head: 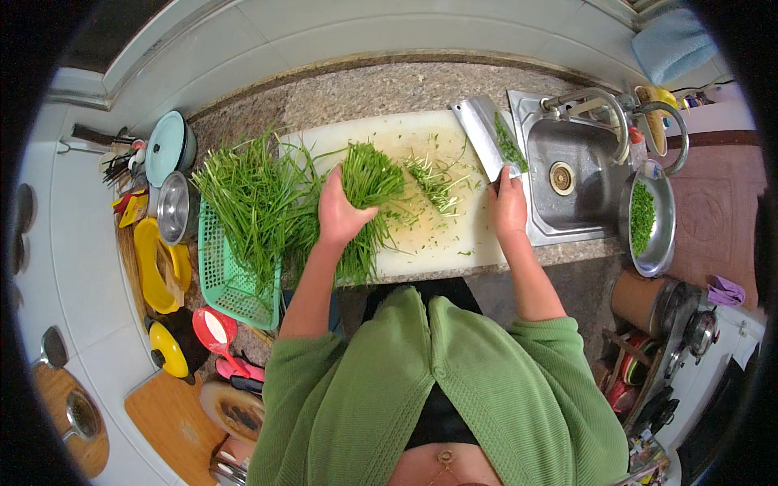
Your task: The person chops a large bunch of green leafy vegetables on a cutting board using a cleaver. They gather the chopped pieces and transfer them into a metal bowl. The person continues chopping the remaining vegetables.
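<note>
My left hand (341,209) is around a thick bunch of green chives (372,176) on the left part of a white cutting board (444,243). My right hand (508,206) grips the handle of a cleaver (481,130), whose broad blade lies over the board's right end, beside the sink. Chopped green bits (509,143) lie along the blade's right side. Between my hands, a small pile of cut pale stems (434,185) and scattered bits rest on the board. More long chives (249,200) heap over a green plastic basket (239,285) on the left.
A steel sink (571,182) with a curved faucet (621,121) adjoins the board's right end. Beyond it is a metal bowl (662,225) of chopped greens. At left stand a blue lidded pot (164,149), a steel bowl (175,208), yellow containers (146,261) and a red ladle-like scoop (214,328).
</note>
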A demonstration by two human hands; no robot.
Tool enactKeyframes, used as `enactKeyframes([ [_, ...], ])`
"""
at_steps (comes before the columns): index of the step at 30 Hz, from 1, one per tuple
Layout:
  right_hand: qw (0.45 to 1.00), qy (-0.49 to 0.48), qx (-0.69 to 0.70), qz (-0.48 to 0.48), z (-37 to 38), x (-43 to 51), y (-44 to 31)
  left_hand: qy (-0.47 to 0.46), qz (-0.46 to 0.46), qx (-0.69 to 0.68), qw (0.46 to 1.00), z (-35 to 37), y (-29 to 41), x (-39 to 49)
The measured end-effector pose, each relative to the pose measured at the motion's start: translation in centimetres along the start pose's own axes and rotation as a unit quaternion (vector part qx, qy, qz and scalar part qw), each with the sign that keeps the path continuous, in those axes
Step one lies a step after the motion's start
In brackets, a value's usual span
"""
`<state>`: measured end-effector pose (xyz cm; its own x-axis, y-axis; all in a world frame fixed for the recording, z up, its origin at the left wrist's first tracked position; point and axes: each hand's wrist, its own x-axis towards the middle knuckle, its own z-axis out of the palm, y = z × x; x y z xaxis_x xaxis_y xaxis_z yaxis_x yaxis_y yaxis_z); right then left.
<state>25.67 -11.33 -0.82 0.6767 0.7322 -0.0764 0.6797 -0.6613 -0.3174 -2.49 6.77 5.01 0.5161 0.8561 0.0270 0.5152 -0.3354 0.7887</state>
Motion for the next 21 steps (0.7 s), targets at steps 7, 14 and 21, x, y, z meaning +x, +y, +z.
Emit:
enactKeyframes([
  [7,0.948,-0.028,-0.091,-0.302,-1.5,-0.6,-3.8,0.020,-0.036,-0.043,0.998,-1.8,0.5,1.1],
  [14,0.853,-0.162,-0.107,-0.485,-1.2,4.8,-10.1,0.009,-0.014,-0.033,0.999,-1.4,0.4,1.1],
  [21,0.872,-0.214,-0.062,-0.436,1.2,5.4,-9.7,0.004,-0.012,-0.029,1.000,-1.3,1.2,1.1],
])
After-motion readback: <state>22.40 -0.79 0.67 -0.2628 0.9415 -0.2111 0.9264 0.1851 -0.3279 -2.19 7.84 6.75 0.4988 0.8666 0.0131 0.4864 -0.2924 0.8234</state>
